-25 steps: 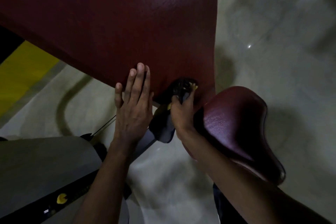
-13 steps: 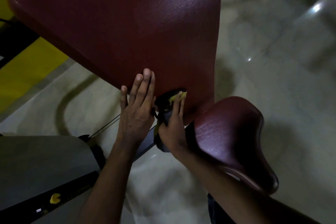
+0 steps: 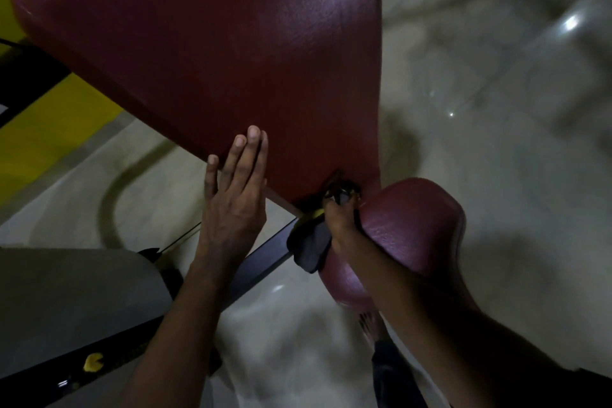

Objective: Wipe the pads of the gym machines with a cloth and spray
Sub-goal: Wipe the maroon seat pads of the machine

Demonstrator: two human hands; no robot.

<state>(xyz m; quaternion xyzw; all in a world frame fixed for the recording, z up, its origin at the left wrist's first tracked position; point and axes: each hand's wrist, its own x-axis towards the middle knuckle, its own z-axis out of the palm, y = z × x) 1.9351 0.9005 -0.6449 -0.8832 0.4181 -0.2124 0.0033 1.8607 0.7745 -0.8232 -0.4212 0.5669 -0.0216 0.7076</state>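
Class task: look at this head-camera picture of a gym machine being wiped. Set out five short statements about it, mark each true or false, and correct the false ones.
1. The left hand lies flat, fingers straight, against the lower edge of the back pad. True.
2. The right hand is empty. False: it grips a dark cloth.
3. Both pads are blue. False: the back pad and the seat pad are dark red.
4. The cloth is at the narrow bottom end of the back pad, beside the seat pad. True.
5. The floor is dark carpet. False: it is pale and glossy.
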